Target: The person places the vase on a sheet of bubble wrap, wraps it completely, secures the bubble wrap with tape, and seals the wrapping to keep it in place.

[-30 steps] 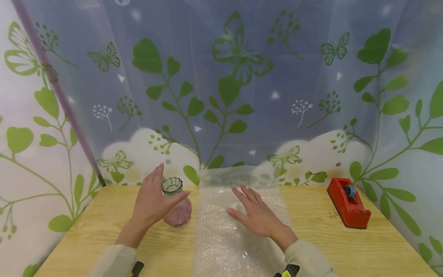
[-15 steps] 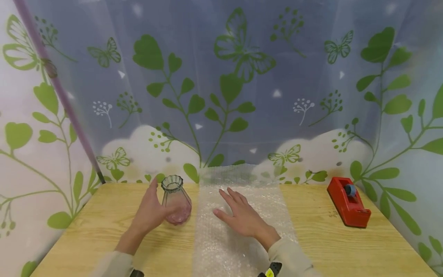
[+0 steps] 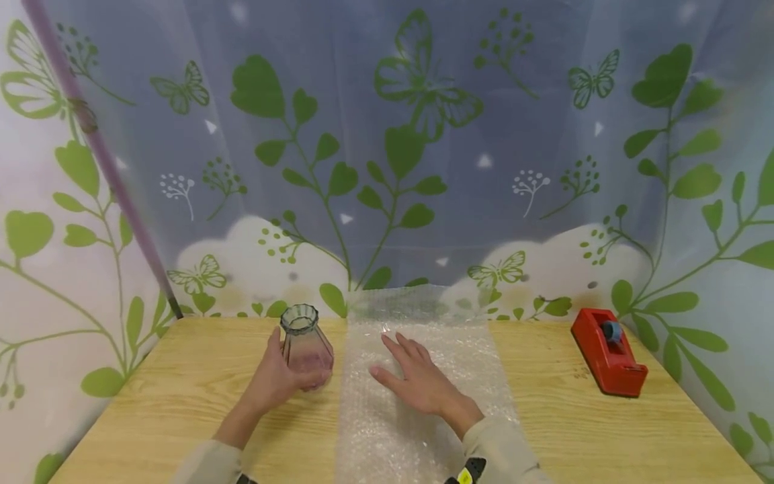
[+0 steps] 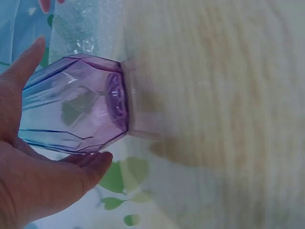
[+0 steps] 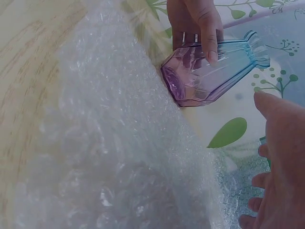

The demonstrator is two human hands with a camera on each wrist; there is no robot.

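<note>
Leaf-printed cloth (image 3: 514,134) is backing a wooden table (image 3: 574,430). The left hand (image 3: 275,376) is gripping a glass vase (image 3: 305,345) beside bubble wrap (image 3: 387,444); the right hand (image 3: 417,382) is hovering, spread, above it; wood is stretching from its right edge to a red dispenser (image 3: 618,368).

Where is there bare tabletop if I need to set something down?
The wood table is bare between the bubble wrap and the red tape dispenser, and also left of the left hand. It's crowded along the wrap's left edge, where that hand grips the glass vase, and over the wrap, where the right hand is.
</note>
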